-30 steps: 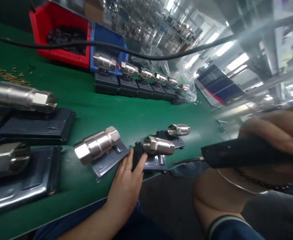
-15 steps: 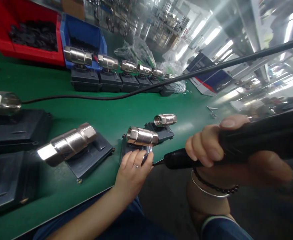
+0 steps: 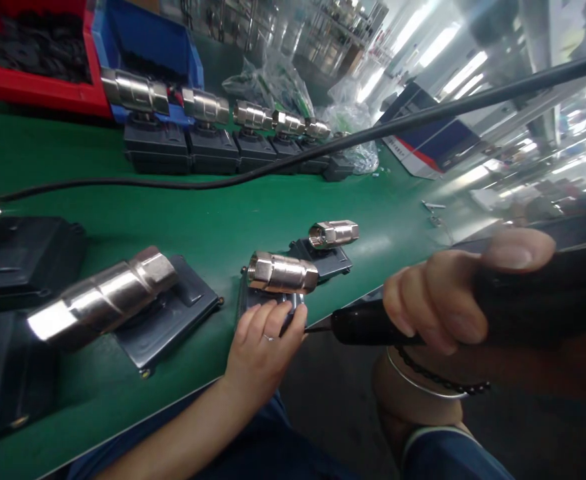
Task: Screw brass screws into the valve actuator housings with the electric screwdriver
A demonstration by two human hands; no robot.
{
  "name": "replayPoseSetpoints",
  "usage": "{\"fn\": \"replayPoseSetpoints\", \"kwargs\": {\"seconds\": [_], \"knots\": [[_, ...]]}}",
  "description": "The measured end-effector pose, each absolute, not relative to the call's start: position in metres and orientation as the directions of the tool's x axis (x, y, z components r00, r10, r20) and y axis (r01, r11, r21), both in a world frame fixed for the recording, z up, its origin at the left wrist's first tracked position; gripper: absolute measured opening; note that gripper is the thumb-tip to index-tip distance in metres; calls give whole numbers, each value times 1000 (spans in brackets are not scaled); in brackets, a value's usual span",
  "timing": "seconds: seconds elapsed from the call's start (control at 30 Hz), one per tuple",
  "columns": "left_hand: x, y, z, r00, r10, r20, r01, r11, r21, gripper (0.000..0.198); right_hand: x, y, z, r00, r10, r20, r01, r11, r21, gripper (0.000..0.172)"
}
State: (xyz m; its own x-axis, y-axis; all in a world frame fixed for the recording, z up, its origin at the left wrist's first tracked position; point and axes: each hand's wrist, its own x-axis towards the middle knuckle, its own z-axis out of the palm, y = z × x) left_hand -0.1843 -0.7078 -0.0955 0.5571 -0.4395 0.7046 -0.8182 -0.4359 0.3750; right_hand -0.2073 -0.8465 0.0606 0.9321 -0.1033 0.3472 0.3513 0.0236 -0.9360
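My left hand (image 3: 263,343) grips a dark grey box (image 3: 253,300) near the bench's front edge, its fingers bent over the box and hiding part of it. A shiny metal pipe fitting (image 3: 283,272) lies across that box. In my right hand (image 3: 443,297) is a black power screwdriver (image 3: 357,322), held nearly level. Its thin bit (image 3: 319,327) points left and reaches my left fingertips by the box; the exact contact is hidden. Just behind stands another box (image 3: 325,260) with a fitting (image 3: 333,233). To the left sits a larger-looking fitting (image 3: 107,293) on its grey box (image 3: 173,313).
Several boxes with fittings (image 3: 205,107) stand in a row behind, before a red bin (image 3: 37,83) and a blue bin (image 3: 147,40). A black cable (image 3: 213,183) crosses the green bench (image 3: 173,213). Plastic bags (image 3: 273,83) and a carton (image 3: 427,133) lie at the back.
The view has shifted slightly, so the bins and left-hand boxes sit further left. My right hand and the screwdriver appear a little further right. My left hand stays on the box.
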Motion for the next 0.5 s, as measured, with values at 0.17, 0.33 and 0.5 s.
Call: {"fn": "replayPoseSetpoints", "kwargs": {"seconds": [0.17,0.33,0.5], "knots": [[-185,-708,-96,559,-433,707,-816,-436,379,21,-207,-849,57,929,-69,364,363,-22,-931,19],[-184,-709,-96,563,-435,703,-814,-442,378,22,-208,-855,53,925,-49,377,378,2,-926,21],[-184,-708,-95,568,-440,695,-809,-455,373,21,-207,-864,53,917,71,393,388,77,-918,26]]}}
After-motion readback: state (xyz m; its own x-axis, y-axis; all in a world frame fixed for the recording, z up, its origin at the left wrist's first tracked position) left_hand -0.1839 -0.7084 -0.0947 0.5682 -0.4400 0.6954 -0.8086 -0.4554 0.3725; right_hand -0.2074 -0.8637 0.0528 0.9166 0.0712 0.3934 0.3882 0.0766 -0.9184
